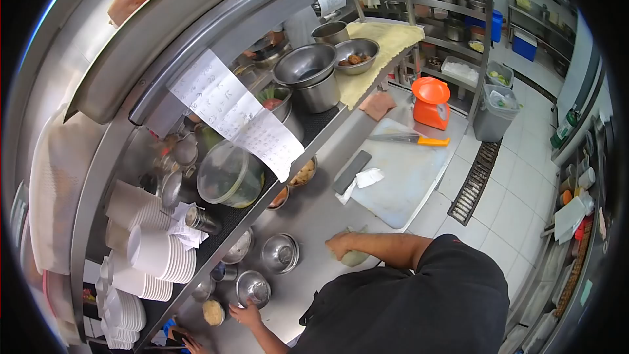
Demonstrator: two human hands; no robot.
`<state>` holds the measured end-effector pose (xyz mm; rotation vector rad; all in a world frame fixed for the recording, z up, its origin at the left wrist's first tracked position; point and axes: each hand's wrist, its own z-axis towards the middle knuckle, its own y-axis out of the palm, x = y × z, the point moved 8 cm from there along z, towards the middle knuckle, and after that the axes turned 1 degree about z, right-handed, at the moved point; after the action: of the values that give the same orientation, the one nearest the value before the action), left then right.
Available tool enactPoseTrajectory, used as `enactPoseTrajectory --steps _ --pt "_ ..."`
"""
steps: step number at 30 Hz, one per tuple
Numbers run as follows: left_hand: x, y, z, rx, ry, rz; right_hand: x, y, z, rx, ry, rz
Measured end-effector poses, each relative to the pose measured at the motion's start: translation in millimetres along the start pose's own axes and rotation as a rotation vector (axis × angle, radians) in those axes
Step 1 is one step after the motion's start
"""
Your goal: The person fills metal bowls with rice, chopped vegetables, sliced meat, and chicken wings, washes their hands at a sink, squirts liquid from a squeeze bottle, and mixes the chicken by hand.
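Note:
My left hand (246, 316) is at the lower left of the steel counter, fingers apart, its tips at the near rim of a small steel bowl (253, 289). Whether it grips the rim is hard to see. My right hand (338, 246) is closed on a pale green cloth (355, 258), which lies bunched on the counter. More steel bowls (280, 254) stand between the hands and the shelf. A tub of pale yellow food (213, 313) sits beside my left hand.
Right of the counter's middle, a white cutting board (403, 174) bears an orange-handled knife (419, 139). An orange scale (431, 103) stands behind it. The overhead shelf holds stacked white bowls (160, 255) and a plastic tub (229, 174). Another person's hand (192, 344) shows at bottom left.

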<state>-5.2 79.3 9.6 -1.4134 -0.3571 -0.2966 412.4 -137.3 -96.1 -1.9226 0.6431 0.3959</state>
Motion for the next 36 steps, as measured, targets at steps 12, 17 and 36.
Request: enactPoseTrajectory --steps 12,17,36 --pt "-51 51 29 -0.135 -0.216 -0.311 -3 -4 -6 0.002 -0.016 0.026" --pt "-68 65 39 -0.082 -0.174 -0.235 -3 -9 -12 0.037 -0.005 0.047" --pt "-67 34 13 -0.102 -0.352 -0.695 7 7 8 -0.104 0.014 0.004"
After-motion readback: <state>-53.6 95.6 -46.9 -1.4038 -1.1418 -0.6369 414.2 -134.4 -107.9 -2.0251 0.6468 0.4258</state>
